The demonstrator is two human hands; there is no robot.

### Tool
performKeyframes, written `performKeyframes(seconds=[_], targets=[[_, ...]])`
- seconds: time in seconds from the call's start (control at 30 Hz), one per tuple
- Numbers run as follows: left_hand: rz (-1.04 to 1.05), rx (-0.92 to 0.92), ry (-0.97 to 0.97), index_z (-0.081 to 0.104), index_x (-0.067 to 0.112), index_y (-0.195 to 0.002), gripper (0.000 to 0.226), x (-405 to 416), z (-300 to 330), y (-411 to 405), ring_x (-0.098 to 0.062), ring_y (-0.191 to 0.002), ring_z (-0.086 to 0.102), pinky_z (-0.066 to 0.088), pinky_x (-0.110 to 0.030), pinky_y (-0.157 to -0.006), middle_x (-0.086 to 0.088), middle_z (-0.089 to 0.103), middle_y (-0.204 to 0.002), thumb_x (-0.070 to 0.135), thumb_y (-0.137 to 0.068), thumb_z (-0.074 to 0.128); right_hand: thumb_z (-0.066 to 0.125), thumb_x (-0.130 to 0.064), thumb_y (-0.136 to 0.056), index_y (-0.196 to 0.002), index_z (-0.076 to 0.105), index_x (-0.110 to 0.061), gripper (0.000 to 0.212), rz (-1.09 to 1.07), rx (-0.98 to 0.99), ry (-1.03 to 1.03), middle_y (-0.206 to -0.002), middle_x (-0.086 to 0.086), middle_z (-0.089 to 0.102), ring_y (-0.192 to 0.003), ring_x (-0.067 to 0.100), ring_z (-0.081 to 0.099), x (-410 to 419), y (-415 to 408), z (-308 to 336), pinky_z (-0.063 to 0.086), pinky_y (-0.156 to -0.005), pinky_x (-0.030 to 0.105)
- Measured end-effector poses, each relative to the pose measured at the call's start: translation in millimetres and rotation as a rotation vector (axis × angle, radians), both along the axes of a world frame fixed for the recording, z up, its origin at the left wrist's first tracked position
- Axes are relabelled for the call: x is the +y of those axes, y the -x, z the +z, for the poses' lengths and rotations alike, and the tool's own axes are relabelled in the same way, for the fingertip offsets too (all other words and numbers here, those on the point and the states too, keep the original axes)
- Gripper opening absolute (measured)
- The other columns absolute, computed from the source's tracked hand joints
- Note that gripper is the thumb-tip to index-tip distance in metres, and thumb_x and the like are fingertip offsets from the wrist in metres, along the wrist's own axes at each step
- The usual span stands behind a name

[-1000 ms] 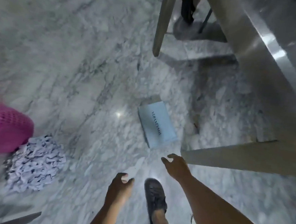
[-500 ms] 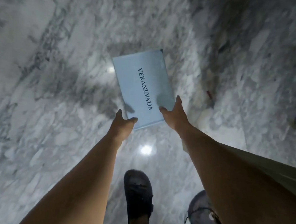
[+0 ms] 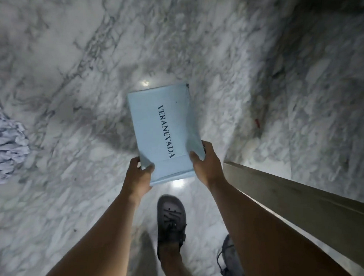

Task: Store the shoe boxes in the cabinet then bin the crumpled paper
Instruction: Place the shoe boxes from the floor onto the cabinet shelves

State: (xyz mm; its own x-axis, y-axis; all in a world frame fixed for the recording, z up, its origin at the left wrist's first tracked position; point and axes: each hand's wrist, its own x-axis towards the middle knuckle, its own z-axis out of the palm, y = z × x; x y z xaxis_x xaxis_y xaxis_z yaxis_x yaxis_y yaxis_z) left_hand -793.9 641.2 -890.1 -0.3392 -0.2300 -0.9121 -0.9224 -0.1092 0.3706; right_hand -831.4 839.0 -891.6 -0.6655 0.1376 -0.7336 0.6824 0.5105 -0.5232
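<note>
Now lifted off the marble floor (image 3: 75,44): pale blue rectangular cardboard shoe box (image 3: 164,130), gripped at near corners by left hand (image 3: 139,171) and right hand (image 3: 206,161); long axis pointing away, slightly leftward.

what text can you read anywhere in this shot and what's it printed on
"VERANEVADA": dark capitals running lengthwise along the lid of the pale blue shoe box, which the left hand and right hand grip at its near corners.
No other text shows: none on the dark shoes, the marble floor or the patterned heap at the left edge.
</note>
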Motion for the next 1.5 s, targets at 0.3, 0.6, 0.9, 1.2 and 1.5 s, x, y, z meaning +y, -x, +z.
performKeyframes(seconds=[0.3,0.6,0.9,1.2,1.5], targets=[[0.221,0.028,-0.017,0.053,0.024,-0.122,0.056,-99.6,227.9,-178.2,-0.025,-0.108,0.065,0.053,-0.048,-0.095,-0.006,0.066,-0.124,0.031,-0.069,0.068,0.059,-0.026,-0.099,-0.145,0.044,-0.03,0.048,0.42,0.002,-0.004,-0.134,-0.001,0.063,-0.106,0.026,0.063,-99.0,-114.0,229.3,0.052,-0.084,0.036],[0.586,0.082,0.02,0.052,0.025,-0.127,0.037,-189.9,447.3,-438.4,-0.015,-0.101,0.067,0.057,-0.036,-0.079,0.004,0.068,-0.121,0.013,-0.093,0.063,0.06,-0.034,-0.094,-0.137,0.044,-0.041,0.046,0.844,0.058,0.038,-0.117,0.003,0.071,-0.092,0.033,0.069,-245.2,-293.1,416.7,0.054,-0.073,0.041],[0.931,0.219,0.123,0.052,0.026,-0.129,0.038,-271.9,562.6,-594.3,-0.024,-0.117,0.058,0.059,-0.038,-0.073,0.002,0.057,-0.133,0.014,-0.095,0.066,0.065,-0.031,-0.089,-0.134,0.056,-0.035,0.046,1.021,0.161,0.225,-0.114,-0.001,0.073,-0.097,0.026,0.072,-381.0,-417.3,521.4,0.058,-0.086,0.041],[1.03,0.395,0.185,0.042,0.024,-0.149,0.054,-421.4,599.2,-580.2,-0.024,-0.122,0.06,0.058,-0.042,-0.087,-0.003,0.059,-0.139,0.021,-0.099,0.064,0.067,-0.018,-0.094,-0.14,0.057,-0.021,0.047,1.104,0.322,0.285,-0.123,0.006,0.071,-0.109,0.03,0.068,-569.1,-399.1,580.7,0.049,-0.086,0.028],[1.194,0.446,0.294,0.05,0.013,-0.141,0.044,-595.6,580.2,-535.6,-0.024,-0.098,0.061,0.057,-0.037,-0.073,-0.014,0.062,-0.129,0.009,-0.099,0.062,0.077,-0.001,-0.087,-0.147,0.051,-0.011,0.066,1.102,0.429,0.409,-0.133,0.008,0.062,-0.121,0.028,0.06,-759.2,-375.1,556.4,0.049,-0.093,0.025]])
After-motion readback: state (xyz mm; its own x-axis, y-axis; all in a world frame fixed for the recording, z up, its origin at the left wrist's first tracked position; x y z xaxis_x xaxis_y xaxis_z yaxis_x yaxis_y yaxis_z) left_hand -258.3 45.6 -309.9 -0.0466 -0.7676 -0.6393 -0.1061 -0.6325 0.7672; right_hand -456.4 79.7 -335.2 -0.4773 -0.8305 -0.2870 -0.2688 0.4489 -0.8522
